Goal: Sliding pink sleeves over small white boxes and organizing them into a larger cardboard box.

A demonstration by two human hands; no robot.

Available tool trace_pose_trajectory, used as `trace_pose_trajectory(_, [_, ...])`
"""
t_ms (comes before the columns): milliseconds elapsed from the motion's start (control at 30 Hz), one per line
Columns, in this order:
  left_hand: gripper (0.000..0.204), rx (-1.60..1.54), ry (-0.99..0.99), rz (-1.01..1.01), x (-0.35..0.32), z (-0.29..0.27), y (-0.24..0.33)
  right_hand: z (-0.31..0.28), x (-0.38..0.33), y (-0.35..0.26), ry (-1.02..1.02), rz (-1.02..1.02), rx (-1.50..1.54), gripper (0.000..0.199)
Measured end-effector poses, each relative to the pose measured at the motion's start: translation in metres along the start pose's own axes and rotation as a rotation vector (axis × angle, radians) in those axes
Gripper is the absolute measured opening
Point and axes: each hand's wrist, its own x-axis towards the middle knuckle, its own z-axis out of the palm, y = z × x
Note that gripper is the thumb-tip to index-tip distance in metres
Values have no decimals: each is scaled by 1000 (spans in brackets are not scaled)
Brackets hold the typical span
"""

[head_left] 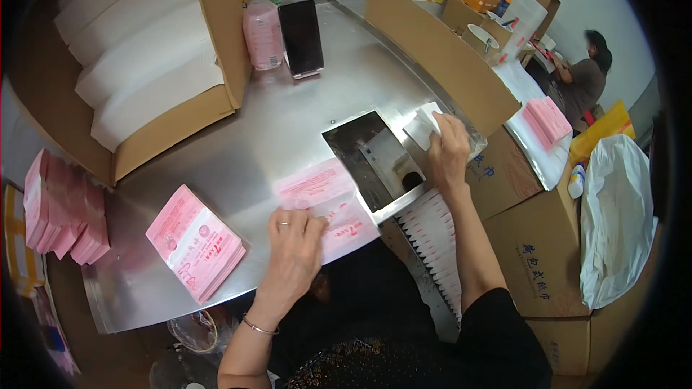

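A pink printed wrapper [328, 205] with a pale middle lies flat beside a rectangular opening [371, 162] in the steel table. My left hand [292, 248], with a ring on one finger, is closed on its near left edge, the thumb side mostly hidden. Beyond the opening, my right hand [450, 148] pinches a small white folded tissue [428, 117] against the metal. To the left of my left hand rests a thick stack of pink wrappers [196, 243]. Inside the opening are shiny metal walls and a dark round spot.
An open carton [234, 36] with rows of white tissues stands at the back left. Near it are a pink bottle [262, 29] and a phone on a stand [301, 37]. More pink stacks [61, 209] sit far left. Cartons [537, 263] and a white plastic bag [616, 223] crowd the right; another person sits behind.
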Motion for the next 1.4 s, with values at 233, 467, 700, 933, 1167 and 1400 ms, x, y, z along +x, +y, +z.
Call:
trace_pose_trajectory(233, [70,64,0,-170,-6,-5,0,-32,-75,-151,-354,-657,430,37])
trace_pose_trajectory(467, [80,256,182,-289,20,14,3,15,-24,-176,-590,-439,378,14])
trace_pose_trajectory(700, [53,385,66,-243,1,5,-3,-1,4,-127,-375,-58,619,30])
trace_pose_trajectory(933, [48,124,207,-88,-17,-21,9,42,80,-192,-393,-358,734,25])
trace_pose_trajectory(1167, [46,301,287,-156,-4,-152,-94,112,172,-283,-443,-283,831,49])
trace_pose_trajectory(1400, [67,590,369,-430,59,-220,-269,215,260,-332,-292,-194,672,81])
